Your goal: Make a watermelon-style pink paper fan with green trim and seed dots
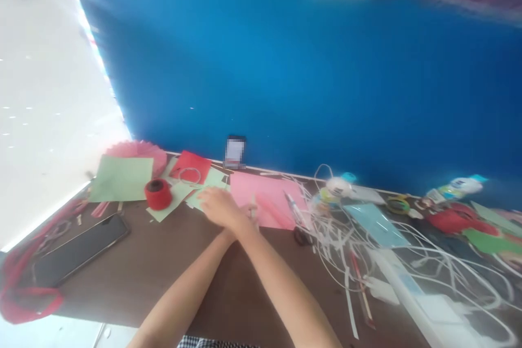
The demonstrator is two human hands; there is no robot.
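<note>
My forearms cross over the brown table. My right hand [218,206] reaches left across my left wrist, palm down, above or touching green paper pieces [194,199]; its blurred fingers look stretched out and hold nothing I can see. My left hand [252,212] is mostly hidden behind the right forearm, at the left edge of a pink sheet [240,185]. Its fingers look closed, perhaps around something small and pale. A pen [293,207] lies on the pink sheet, and dark-handled scissors [302,236] are beside it. A red tape roll [158,194] stands left of my right hand.
A phone [81,250] and red ribbon [32,296] lie at left. Red paper [191,166], a green sheet [121,178] and a pink paper fan [138,149] are at the back. Tangled white cables [346,239], glue bottles [336,187] and a power strip [403,288] crowd the right. A blue wall [285,76] rises behind.
</note>
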